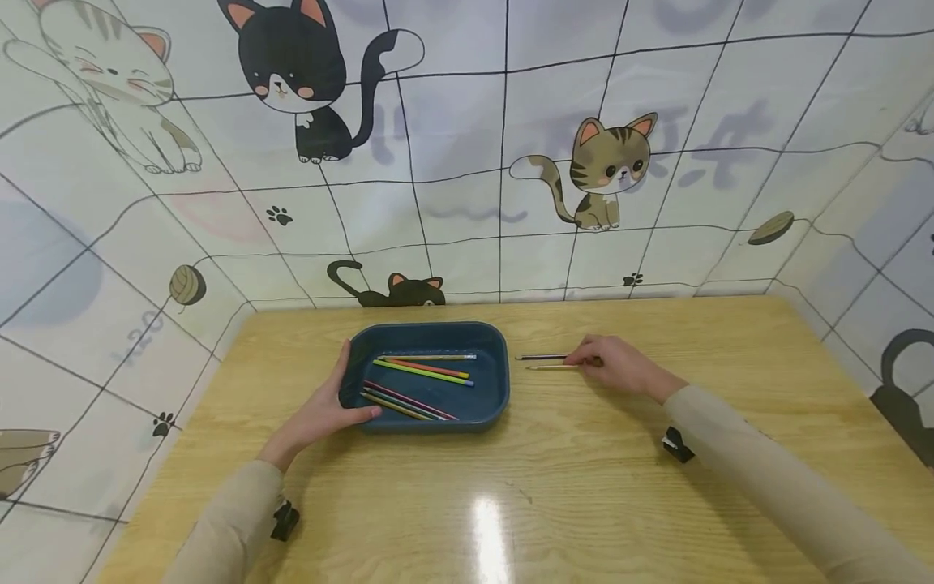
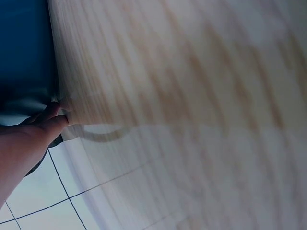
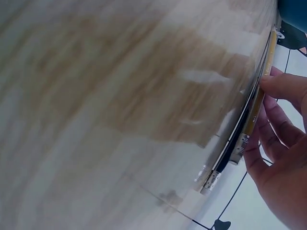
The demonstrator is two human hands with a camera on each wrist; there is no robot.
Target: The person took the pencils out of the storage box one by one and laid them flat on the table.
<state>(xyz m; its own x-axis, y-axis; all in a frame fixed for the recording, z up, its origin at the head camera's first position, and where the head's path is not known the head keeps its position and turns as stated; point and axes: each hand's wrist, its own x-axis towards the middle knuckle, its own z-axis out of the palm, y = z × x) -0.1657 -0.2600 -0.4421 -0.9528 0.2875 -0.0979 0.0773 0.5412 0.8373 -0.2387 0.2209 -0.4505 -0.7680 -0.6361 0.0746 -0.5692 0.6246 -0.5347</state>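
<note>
A dark blue tray (image 1: 499, 381) stands on the table with several coloured pencils (image 1: 423, 371) lying in two groups inside. My left hand (image 1: 332, 403) grips its left end, thumb over the near rim and fingers along the outer wall; most of those fingers are hidden. To the right of the tray, my right hand (image 1: 609, 362) pinches a yellow pencil (image 3: 257, 106) between thumb and fingers, low over the table. A dark pencil (image 1: 541, 357) with a pale end lies alongside it; whether the fingers touch that one I cannot tell.
The wooden table (image 1: 409, 503) meets a cloth wall (image 1: 467, 211) printed with cats and grid lines behind, and similar walls at both sides. Small black devices (image 1: 677, 444) hang at both wrists. A bright glare patch lies on the table's near middle.
</note>
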